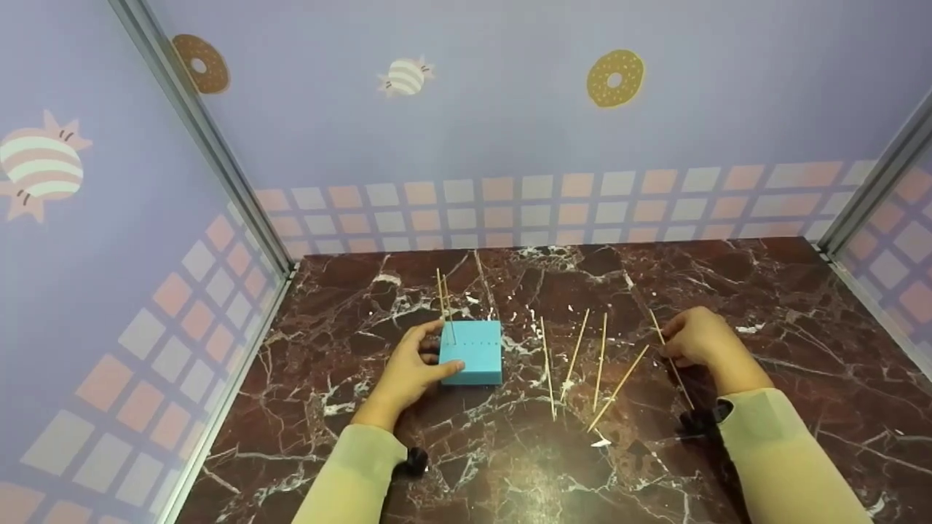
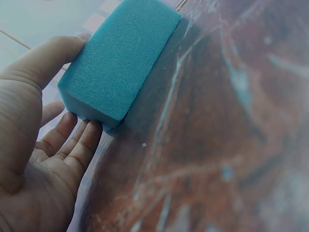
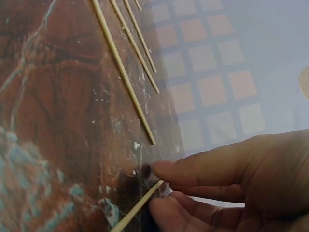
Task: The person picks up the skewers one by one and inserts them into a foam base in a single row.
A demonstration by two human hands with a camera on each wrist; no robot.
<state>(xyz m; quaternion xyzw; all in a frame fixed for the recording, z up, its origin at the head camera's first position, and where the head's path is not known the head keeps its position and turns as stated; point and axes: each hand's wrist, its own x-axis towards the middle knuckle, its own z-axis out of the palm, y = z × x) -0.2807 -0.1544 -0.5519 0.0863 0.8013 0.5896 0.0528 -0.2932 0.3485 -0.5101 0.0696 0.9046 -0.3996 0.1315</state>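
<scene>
My left hand [image 1: 409, 370] grips a light-blue foam block [image 1: 473, 358] by its left side, thumb at the front corner and fingers on the side, as the left wrist view also shows. A row of small holes crosses the block's top. Two thin bamboo sticks [image 1: 445, 302] stand upright in the left end of that row. Over to the right, my right hand [image 1: 700, 338] pinches another bamboo stick [image 1: 682, 383] between thumb and fingers. In the right wrist view this stick [image 3: 137, 207] slants along the tabletop, its end at the fingertips.
Several loose bamboo sticks [image 1: 601, 362] lie on the dark marbled table [image 1: 510, 466] between the hands. A small white scrap [image 1: 601, 442] lies near their lower ends. Patterned panels [image 1: 510, 131] wall in the back and sides.
</scene>
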